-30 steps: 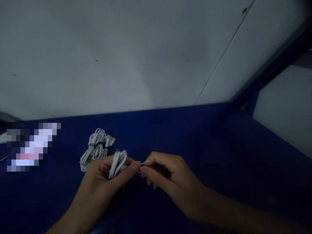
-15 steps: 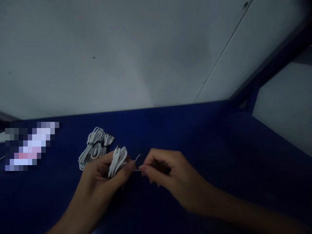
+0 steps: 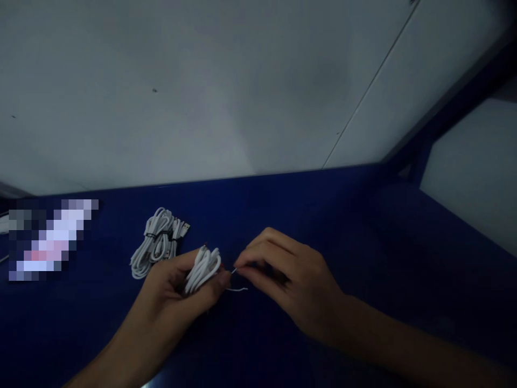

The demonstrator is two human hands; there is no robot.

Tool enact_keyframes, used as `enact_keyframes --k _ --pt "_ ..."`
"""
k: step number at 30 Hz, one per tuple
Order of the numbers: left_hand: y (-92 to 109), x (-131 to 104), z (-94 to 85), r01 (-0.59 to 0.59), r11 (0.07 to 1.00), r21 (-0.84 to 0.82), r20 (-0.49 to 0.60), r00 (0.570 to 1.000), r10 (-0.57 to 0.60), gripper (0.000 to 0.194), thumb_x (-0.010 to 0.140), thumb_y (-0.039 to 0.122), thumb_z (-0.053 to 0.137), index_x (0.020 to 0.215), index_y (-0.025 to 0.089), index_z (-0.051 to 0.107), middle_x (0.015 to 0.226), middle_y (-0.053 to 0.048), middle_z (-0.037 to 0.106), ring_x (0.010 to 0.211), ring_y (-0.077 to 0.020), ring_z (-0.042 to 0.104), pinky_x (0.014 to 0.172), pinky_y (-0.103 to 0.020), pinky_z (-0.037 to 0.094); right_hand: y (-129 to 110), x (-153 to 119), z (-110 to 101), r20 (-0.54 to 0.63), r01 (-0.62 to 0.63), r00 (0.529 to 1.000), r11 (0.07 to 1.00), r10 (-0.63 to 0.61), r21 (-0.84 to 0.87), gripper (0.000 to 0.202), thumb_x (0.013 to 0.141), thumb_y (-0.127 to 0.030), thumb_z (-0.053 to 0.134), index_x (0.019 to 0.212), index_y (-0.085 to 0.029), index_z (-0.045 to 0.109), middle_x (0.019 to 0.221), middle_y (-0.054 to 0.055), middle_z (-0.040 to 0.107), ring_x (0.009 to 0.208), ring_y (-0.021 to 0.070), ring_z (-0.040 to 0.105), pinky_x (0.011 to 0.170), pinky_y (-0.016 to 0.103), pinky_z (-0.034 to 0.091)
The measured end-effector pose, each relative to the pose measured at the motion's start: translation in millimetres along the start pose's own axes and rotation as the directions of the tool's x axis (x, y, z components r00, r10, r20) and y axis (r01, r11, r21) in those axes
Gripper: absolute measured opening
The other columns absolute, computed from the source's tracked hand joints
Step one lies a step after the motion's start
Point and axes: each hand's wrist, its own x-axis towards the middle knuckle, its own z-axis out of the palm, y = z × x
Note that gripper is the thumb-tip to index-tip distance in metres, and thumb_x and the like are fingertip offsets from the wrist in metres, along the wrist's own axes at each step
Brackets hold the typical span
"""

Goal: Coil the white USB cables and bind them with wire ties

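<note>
My left hand [image 3: 173, 291] is closed around a coiled white cable [image 3: 203, 270], with the thumb pressed along its lower right side. A metal plug tip sticks up at the top of the coil, and a bit of red shows behind the thumb. Two ends of a thin white tie [image 3: 237, 290] come out by that thumb. My right hand [image 3: 239, 267] pinches one end between thumb and fingertips; the other end hangs loose just below. Behind my left hand, more coiled white cables [image 3: 155, 240] with black ties and a USB plug lie on the blue table.
A pixelated bright screen-like object [image 3: 60, 237] lies at the left of the blue table [image 3: 250, 210]. Beside it at the left edge is a white object [image 3: 4, 223]. A pale panel [image 3: 202, 97] rises behind the table, with a blue frame bar at right.
The held coil and my left hand have shifted slightly right. My right fingertips have risen a little with a tie end; the loose end, which pointed up, now lies below them.
</note>
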Motion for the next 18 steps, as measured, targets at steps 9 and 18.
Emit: enact_keyframes --k 9,18 --pt "3.9 -1.1 0.0 0.122 0.986 -0.115 0.057 0.992 -0.117 0.021 0.09 0.033 0.084 0.082 0.022 0.068 0.066 0.006 0.049 0.059 -0.011 0.037 0.051 -0.018 0.03 8.1 0.7 -11.0 0.088 0.161 0.985 0.974 -0.149 -0.158 0.014 0.108 -0.009 0.067 0.111 -0.018 0.077 0.107 0.003 0.075 0.087 0.0124 0.072 0.072 0.022 0.055" --pt "1.6 2.4 0.2 0.092 0.988 -0.123 0.062 0.994 -0.085 0.021 0.092 0.034 0.082 0.079 0.022 0.069 0.063 0.006 0.048 0.055 -0.0105 0.036 0.049 -0.019 0.032 10.5 6.0 -16.4 0.084 0.201 0.978 0.973 -0.192 -0.116 0.011 0.106 -0.019 0.076 0.116 -0.014 0.079 0.11 0.004 0.076 0.09 0.0101 0.073 0.078 0.019 0.056"
